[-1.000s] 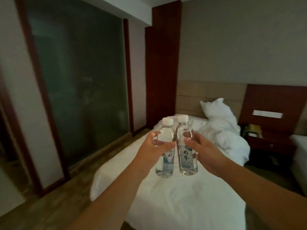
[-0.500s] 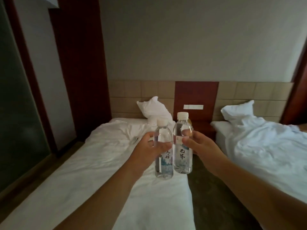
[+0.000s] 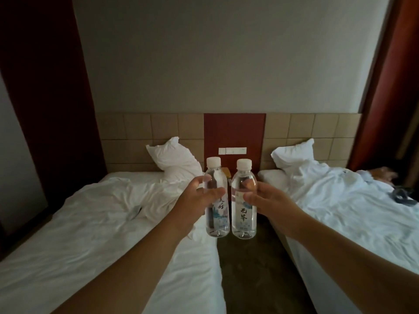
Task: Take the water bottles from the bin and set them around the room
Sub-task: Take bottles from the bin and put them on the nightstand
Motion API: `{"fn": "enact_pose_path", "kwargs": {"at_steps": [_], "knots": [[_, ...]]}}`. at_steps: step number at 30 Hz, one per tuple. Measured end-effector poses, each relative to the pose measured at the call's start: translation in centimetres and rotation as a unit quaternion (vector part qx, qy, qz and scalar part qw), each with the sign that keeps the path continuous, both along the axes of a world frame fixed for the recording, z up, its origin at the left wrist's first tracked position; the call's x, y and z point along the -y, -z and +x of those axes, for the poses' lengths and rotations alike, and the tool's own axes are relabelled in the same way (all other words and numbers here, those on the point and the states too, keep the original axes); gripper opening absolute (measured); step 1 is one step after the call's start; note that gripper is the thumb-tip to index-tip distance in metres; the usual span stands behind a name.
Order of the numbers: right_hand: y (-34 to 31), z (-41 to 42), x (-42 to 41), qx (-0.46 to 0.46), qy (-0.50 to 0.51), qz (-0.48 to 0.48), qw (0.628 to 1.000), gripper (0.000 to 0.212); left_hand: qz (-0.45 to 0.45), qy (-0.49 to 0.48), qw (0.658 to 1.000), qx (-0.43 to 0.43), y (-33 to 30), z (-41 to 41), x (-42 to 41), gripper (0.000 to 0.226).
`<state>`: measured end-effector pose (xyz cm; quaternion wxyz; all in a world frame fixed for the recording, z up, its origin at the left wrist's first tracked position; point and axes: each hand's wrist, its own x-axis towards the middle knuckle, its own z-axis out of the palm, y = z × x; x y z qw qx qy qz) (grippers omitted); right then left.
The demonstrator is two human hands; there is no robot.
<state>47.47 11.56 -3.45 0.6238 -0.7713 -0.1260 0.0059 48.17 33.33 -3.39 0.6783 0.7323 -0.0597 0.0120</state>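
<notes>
Two clear water bottles with white caps and blue-and-white labels are held upright, side by side, in front of me. My left hand (image 3: 196, 198) grips the left bottle (image 3: 216, 211) round its upper body. The right bottle (image 3: 244, 214) is gripped the same way by my right hand (image 3: 269, 200). Both bottles hang in the air above the aisle between two beds, a narrow gap apart. The bin is not in view.
A left bed (image 3: 95, 223) and a right bed (image 3: 353, 211) with rumpled white sheets and pillows flank a dark floor aisle (image 3: 254, 275). A nightstand with a yellow item (image 3: 226, 171) stands at the aisle's far end under a switch panel (image 3: 232, 150). Dark items (image 3: 402, 196) lie on the right bed.
My view has swung right, from the glass wall and one bed to facing the aisle between both beds. Both hands keep their grip; the bottles now sit level and slightly apart.
</notes>
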Motion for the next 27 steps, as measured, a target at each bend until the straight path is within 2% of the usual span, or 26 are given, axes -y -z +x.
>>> {"fn": "enact_pose_path", "kwargs": {"at_steps": [6,10,14,19,23,27], "knots": [[-0.1,13.4,7.6,-0.029,-0.032,-0.039,0.998,0.030,0.002,-0.015,1.000,0.006,-0.1,11.6,7.8,0.054],[-0.5,20.9,11.3,-0.022,-0.040,-0.078,0.996,0.032,0.047,-0.021,0.999,0.002,0.0,18.8,11.5,0.050],[0.2,28.9,14.6,-0.024,-0.048,-0.059,0.997,0.030,0.056,-0.015,0.998,-0.015,1.1,26.5,14.1,0.062],[1.6,40.7,17.2,-0.034,-0.038,-0.058,0.997,0.028,0.071,-0.012,0.997,-0.028,2.6,38.4,16.5,0.058],[2.0,51.7,19.1,-0.053,-0.032,-0.028,0.998,0.029,0.071,-0.008,0.997,-0.035,3.0,49.9,17.5,0.046],[1.9,61.8,21.1,-0.057,-0.012,-0.022,0.998,0.044,0.084,0.017,0.996,-0.029,2.4,61.0,19.2,0.056]]}}
